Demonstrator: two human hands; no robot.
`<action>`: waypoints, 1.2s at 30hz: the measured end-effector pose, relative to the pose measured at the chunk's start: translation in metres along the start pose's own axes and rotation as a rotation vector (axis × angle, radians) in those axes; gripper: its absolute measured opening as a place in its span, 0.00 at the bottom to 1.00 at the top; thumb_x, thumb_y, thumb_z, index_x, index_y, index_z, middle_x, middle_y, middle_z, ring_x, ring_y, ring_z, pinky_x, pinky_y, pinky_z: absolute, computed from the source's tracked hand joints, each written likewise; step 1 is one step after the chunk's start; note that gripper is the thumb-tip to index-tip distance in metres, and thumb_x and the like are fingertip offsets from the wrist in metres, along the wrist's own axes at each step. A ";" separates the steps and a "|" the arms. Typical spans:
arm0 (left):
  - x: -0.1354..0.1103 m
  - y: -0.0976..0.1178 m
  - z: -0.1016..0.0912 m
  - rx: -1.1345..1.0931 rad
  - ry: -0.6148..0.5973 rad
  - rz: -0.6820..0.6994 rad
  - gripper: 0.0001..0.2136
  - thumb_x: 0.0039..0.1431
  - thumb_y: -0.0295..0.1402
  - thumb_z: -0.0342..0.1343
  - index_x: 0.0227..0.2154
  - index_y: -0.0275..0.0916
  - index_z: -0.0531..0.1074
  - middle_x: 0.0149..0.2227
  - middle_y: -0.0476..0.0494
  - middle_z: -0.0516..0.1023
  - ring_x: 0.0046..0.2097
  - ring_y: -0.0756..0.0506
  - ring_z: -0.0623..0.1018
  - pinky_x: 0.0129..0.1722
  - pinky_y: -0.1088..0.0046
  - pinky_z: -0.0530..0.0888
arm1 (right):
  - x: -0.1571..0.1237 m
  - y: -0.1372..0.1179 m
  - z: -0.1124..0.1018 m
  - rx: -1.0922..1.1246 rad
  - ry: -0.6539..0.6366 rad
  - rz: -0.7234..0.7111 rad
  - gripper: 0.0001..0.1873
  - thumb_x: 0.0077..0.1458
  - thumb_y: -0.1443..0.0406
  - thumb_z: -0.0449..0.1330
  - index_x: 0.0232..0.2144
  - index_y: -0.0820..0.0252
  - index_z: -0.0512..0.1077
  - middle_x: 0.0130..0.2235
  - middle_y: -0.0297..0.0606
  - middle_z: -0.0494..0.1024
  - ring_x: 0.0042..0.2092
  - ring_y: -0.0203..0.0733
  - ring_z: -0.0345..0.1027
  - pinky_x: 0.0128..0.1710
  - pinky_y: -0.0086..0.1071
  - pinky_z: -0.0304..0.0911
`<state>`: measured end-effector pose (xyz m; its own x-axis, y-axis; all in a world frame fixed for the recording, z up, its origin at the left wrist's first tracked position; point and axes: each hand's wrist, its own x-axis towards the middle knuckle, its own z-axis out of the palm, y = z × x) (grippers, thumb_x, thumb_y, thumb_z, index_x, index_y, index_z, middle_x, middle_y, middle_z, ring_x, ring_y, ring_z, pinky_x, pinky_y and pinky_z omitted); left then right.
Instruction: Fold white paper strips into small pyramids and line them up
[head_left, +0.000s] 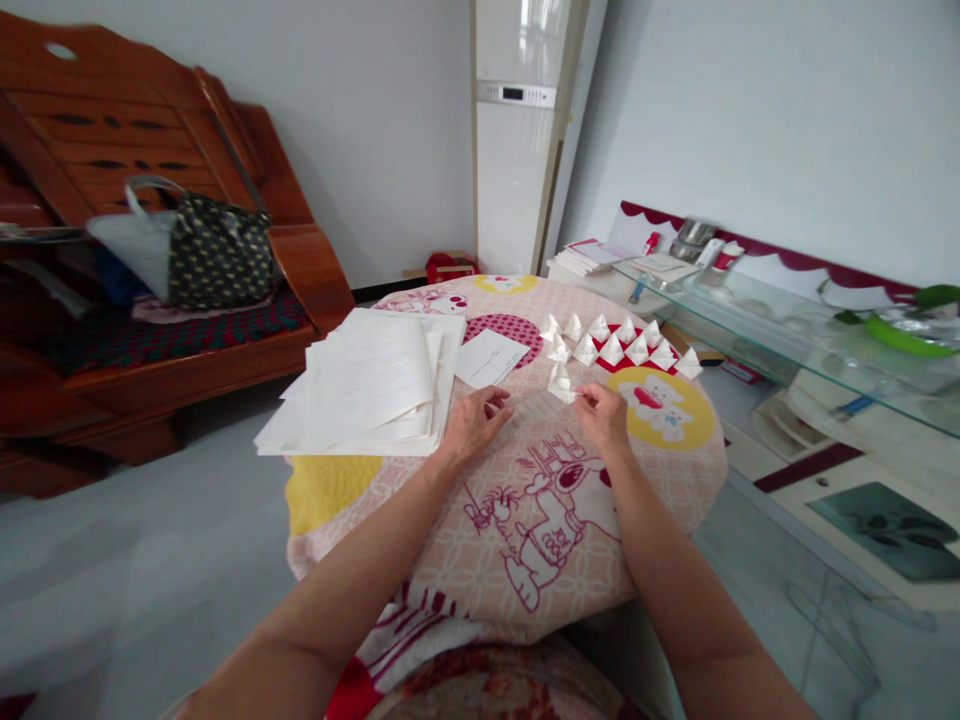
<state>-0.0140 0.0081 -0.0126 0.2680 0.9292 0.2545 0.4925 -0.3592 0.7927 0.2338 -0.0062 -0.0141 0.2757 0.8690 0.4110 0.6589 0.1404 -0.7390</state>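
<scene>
Thumb and fingertips of my right hand [602, 412] pinch the near edge of a folded white paper boat [560, 380] that rests on the tablecloth. To its left, my left hand [477, 420] lies on the cloth with fingers loosely bent and apart, and nothing shows in it. Beside that hand is a thick stack of white paper sheets [367, 385]. A single printed sheet [491, 357] lies beyond the left hand. Several similar folded paper boats [611, 348] stand in rows past my right hand.
The round table has a pink patterned tablecloth [480, 560]. At the right, a glass-topped stand [795, 320] holds papers, cups and a green dish. A wooden bench [135, 130] with a dark patterned bag [217, 250] is at the left. A tall white cabinet unit [517, 160] stands behind.
</scene>
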 end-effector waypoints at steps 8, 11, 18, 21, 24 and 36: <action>0.001 -0.002 0.002 0.029 0.014 0.003 0.14 0.59 0.39 0.57 0.43 0.37 0.79 0.36 0.42 0.83 0.32 0.46 0.80 0.36 0.70 0.77 | 0.014 0.014 -0.002 -0.363 0.088 0.035 0.13 0.54 0.68 0.54 0.32 0.59 0.80 0.29 0.43 0.79 0.33 0.48 0.69 0.36 0.36 0.61; 0.001 -0.002 0.003 0.030 0.008 -0.003 0.14 0.60 0.37 0.57 0.44 0.36 0.79 0.36 0.41 0.83 0.32 0.46 0.80 0.36 0.70 0.77 | 0.019 0.015 0.002 -0.420 0.070 0.021 0.13 0.56 0.69 0.53 0.33 0.60 0.79 0.31 0.44 0.80 0.34 0.48 0.70 0.37 0.36 0.60; 0.002 -0.003 0.004 0.055 0.007 -0.011 0.12 0.60 0.35 0.57 0.43 0.36 0.79 0.36 0.42 0.83 0.32 0.47 0.80 0.37 0.70 0.77 | 0.022 0.013 0.007 -0.497 0.012 0.005 0.15 0.59 0.71 0.52 0.35 0.63 0.79 0.37 0.50 0.82 0.38 0.50 0.71 0.40 0.37 0.60; 0.002 -0.004 0.004 0.054 0.010 -0.004 0.12 0.60 0.35 0.57 0.43 0.36 0.79 0.36 0.42 0.83 0.32 0.47 0.80 0.37 0.70 0.77 | 0.023 0.014 0.008 -0.480 0.007 0.005 0.14 0.59 0.72 0.52 0.35 0.63 0.79 0.37 0.50 0.82 0.39 0.50 0.72 0.41 0.37 0.61; 0.002 -0.005 0.005 0.057 0.011 -0.005 0.12 0.60 0.34 0.57 0.43 0.36 0.79 0.36 0.42 0.83 0.32 0.46 0.80 0.38 0.69 0.77 | 0.025 0.016 0.009 -0.471 0.010 -0.003 0.14 0.59 0.72 0.52 0.35 0.62 0.79 0.36 0.49 0.81 0.38 0.50 0.71 0.40 0.37 0.61; 0.004 -0.010 0.004 0.217 0.099 0.070 0.07 0.59 0.28 0.56 0.36 0.39 0.79 0.40 0.41 0.81 0.43 0.43 0.80 0.49 0.65 0.78 | 0.027 0.019 0.012 -0.469 0.027 -0.021 0.16 0.58 0.72 0.51 0.36 0.62 0.79 0.36 0.49 0.81 0.38 0.50 0.71 0.41 0.39 0.62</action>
<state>-0.0139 0.0152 -0.0215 0.2308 0.9014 0.3663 0.6445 -0.4237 0.6365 0.2457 0.0253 -0.0234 0.2726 0.8547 0.4418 0.9081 -0.0768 -0.4117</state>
